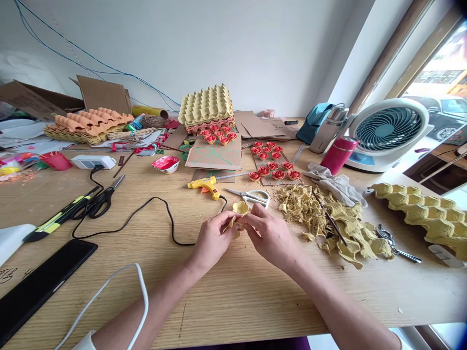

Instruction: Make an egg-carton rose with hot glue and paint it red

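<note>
Low over the table's middle, my left hand [215,237] and my right hand [268,234] meet with closed fingers on a small yellow egg-carton piece [232,222]. My fingers hide part of its shape. Just beyond them is a yellow cup-shaped egg-carton flower [240,207]. White-handled scissors [255,197] lie behind my right hand, and a yellow glue gun [206,184] lies beyond my left. To the right spreads a heap of torn yellow carton scraps [306,209]. Red paper roses [272,165] sit on cardboard farther back.
Egg trays [206,104] are stacked at the back, near a bowl of red paint [166,164]. A black cord [170,214] crosses the left side by black scissors [104,199] and a dark tablet-like slab [44,287]. A fan [390,131] and a red flask [338,154] stand right.
</note>
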Action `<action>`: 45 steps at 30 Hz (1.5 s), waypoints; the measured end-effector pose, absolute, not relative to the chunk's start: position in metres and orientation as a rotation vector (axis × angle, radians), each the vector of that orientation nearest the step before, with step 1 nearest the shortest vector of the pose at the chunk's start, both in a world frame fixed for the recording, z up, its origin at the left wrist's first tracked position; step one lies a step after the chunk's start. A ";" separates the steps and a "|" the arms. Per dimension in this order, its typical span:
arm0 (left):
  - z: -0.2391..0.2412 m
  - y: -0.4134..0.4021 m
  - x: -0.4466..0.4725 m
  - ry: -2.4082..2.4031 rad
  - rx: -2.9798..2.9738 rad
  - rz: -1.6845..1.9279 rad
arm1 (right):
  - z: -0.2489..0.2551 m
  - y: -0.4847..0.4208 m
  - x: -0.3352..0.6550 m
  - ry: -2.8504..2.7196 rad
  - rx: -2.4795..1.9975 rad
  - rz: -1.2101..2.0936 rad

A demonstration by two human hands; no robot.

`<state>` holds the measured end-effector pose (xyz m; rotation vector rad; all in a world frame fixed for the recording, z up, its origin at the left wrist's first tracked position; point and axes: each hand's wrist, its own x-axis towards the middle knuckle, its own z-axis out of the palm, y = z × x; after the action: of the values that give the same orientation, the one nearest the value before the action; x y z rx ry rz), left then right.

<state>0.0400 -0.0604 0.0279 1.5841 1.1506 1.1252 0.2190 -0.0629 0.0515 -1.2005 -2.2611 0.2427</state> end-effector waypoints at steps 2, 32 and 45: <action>0.030 -0.060 0.041 1.112 1.539 1.131 | 0.051 -0.063 0.219 -2.295 -1.188 0.136; 0.022 -0.062 0.042 1.211 1.650 1.300 | 0.052 -0.062 0.219 -2.155 -1.171 0.316; 0.023 -0.062 0.047 1.178 1.647 1.351 | 0.054 -0.062 0.218 -2.149 -1.246 0.323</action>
<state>0.0468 -0.0624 0.0226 1.6466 1.1781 1.3509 0.2180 -0.0625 0.0536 -1.2464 -2.1495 0.3230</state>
